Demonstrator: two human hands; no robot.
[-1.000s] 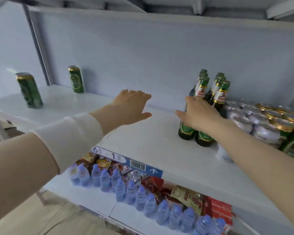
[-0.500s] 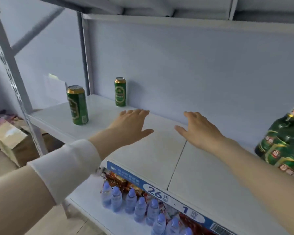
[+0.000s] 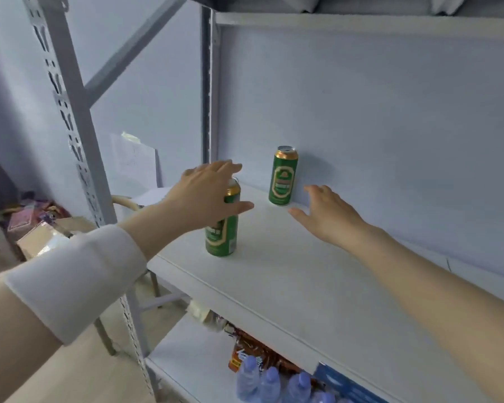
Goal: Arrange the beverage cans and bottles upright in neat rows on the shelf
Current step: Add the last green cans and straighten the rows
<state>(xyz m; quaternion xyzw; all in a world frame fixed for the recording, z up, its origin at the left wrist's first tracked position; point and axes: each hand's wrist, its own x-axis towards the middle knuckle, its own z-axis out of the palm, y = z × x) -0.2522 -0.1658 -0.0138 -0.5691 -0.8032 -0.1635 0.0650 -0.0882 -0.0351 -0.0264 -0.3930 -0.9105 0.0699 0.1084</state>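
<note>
The left hand hovers with fingers spread and released, the near can upright just behind them. The far can stands just beyond the loose, empty fingers of the right hand. The step looks like gathering strays on the shelf; next, the fingers probably need to curl round each can.

Left forearm: wide white fabric cuff, soft and smooth, with a hem line along its near edge. Right forearm: bare to the frame edge. Left hand and right hand: bare.
</note>
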